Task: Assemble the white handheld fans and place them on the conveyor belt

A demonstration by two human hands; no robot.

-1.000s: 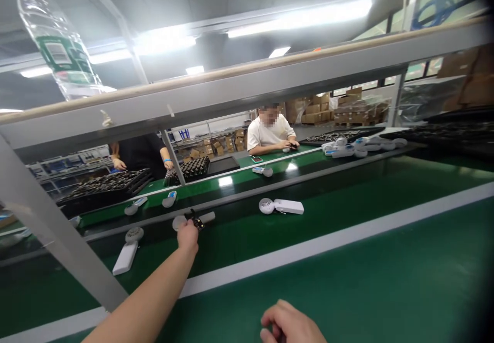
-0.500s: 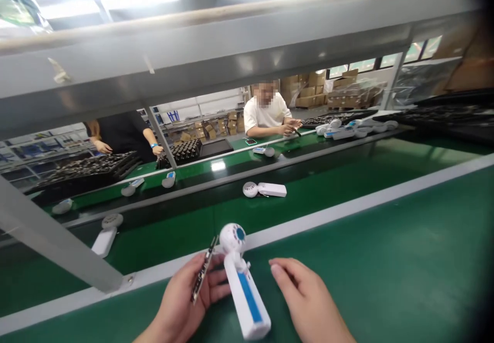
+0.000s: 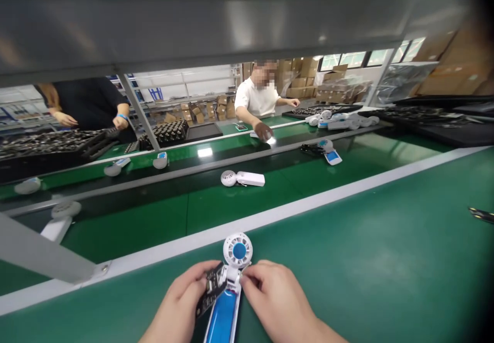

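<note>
A white handheld fan with a round grille, a blue hub and a blue-panelled handle lies on the green bench mat, its head pointing away from me. My left hand is shut on a dark circuit board, whose end is pressed against the fan's neck. My right hand grips the fan at that neck from the other side. The two hands nearly meet, and the lower handle runs out of the bottom of the picture.
A green conveyor belt beyond the mat's white edge carries a white fan and another fan with a dark board. Co-workers stand beyond, by black trays of boards. A grey beam crosses overhead.
My right hand has closed in from the side onto the fan's neck. The fan now lies flatter with its blue panel up, and the board has moved from my left palm against the fan.
</note>
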